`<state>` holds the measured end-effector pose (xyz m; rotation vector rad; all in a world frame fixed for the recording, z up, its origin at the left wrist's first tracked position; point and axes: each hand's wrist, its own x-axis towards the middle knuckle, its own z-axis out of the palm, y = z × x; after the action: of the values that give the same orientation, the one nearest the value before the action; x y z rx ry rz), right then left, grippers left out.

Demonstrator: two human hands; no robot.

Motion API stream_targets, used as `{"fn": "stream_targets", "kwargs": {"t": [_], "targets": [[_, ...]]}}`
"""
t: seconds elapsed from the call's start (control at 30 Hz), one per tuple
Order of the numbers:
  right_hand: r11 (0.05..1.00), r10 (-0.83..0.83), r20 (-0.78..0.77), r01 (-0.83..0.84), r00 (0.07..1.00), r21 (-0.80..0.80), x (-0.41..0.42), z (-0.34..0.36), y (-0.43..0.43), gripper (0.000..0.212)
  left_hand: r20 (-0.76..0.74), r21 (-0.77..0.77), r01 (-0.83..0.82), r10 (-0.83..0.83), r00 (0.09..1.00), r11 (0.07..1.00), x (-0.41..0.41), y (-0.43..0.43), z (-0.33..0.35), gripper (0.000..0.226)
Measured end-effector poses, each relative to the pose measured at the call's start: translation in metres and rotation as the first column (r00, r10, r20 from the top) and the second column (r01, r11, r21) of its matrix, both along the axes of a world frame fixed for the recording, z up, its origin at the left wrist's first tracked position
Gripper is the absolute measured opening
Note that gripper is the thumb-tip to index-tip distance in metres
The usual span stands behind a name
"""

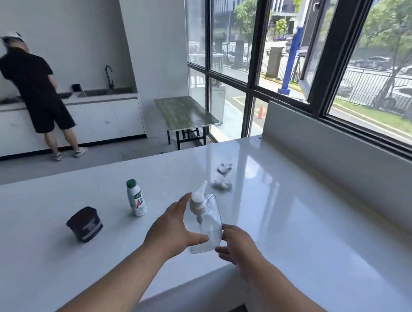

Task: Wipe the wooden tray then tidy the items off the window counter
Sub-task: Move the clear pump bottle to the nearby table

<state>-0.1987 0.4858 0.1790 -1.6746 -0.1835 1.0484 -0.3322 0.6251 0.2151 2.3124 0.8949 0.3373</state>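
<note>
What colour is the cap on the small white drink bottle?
Green, on the small white drink bottle; seen in the head view.

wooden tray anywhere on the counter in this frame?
No, the white counter holds only a dark tub, a green-capped bottle, crumpled paper and the clear pump bottle between both hands.

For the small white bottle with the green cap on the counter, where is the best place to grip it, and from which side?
Probably around the white bottle's straight middle body, below the narrower green cap. It stands upright with clear counter around it. The left hand is nearer, so coming from the near side looks easiest.
</note>
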Motion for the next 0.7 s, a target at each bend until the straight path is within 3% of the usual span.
{"fn": "stream_targets", "kwargs": {"t": [0.7], "targets": [[0.986, -0.02, -0.195, -0.013, 0.981, -0.167, 0.145, -0.169, 0.303, 0.035, -0.206, -0.126, -0.161, 0.133, 0.969, 0.979, 0.137, 0.28, -0.149, 0.12]]}}
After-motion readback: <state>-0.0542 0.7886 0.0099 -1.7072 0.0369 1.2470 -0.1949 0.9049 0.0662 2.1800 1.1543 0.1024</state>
